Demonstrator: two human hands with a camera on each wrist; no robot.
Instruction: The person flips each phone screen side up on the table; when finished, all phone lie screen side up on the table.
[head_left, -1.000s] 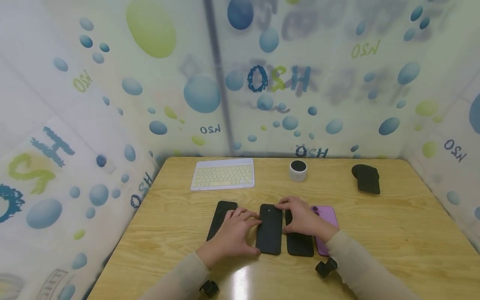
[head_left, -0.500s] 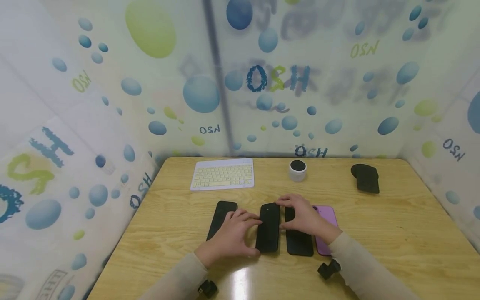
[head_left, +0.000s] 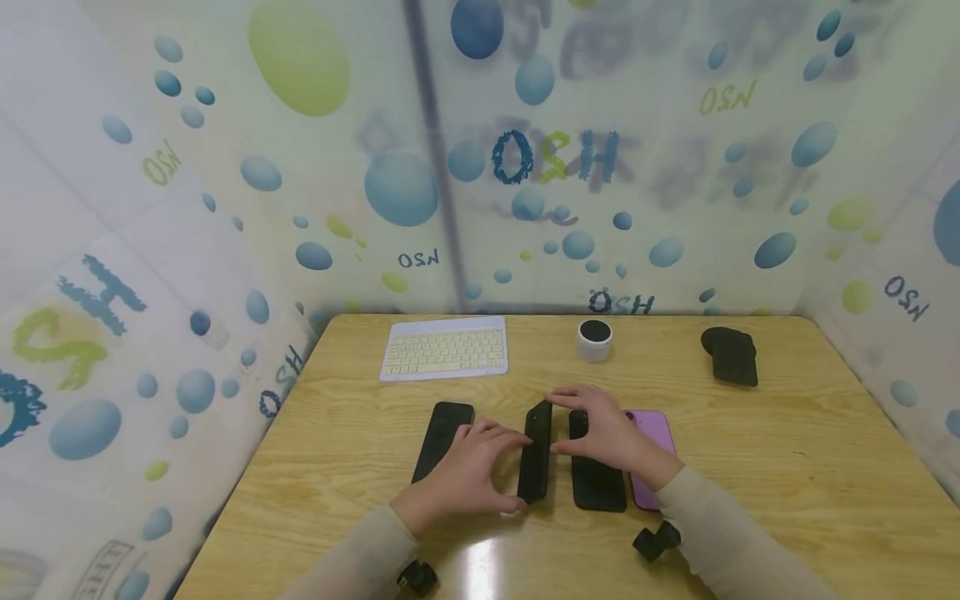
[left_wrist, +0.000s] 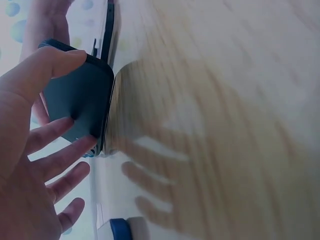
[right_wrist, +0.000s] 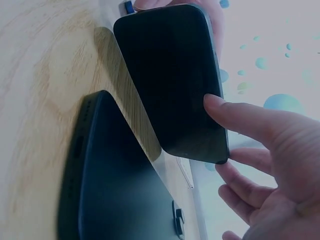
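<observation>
A black smartphone [head_left: 535, 467] stands tilted up on its left long edge at mid-table, between both hands. My left hand [head_left: 467, 473] holds it from the left, thumb at the near end and two fingertips against its back [left_wrist: 80, 95]. From the right, my right hand [head_left: 609, 432] grips the far end. Its thumb [right_wrist: 215, 102] lies on the dark glossy screen [right_wrist: 165, 75] while other fingers reach the end edge. Another black smartphone [head_left: 600, 490] lies flat under the right hand, beside a purple smartphone [head_left: 658, 433]. A third black one [head_left: 442, 429] is partly covered by the left hand.
At the back of the wooden table [head_left: 810, 450] lie a white keyboard [head_left: 446, 348], a white cylinder with a dark top [head_left: 595, 342] and a flat black object [head_left: 732, 357]. A patterned curtain [head_left: 660, 167] rises behind the far edge.
The middle phone has gone from lying flat to steeply tilted, its right edge raised and its back turned left. The right hand has shifted slightly left with it; the left hand stays nearly still.
</observation>
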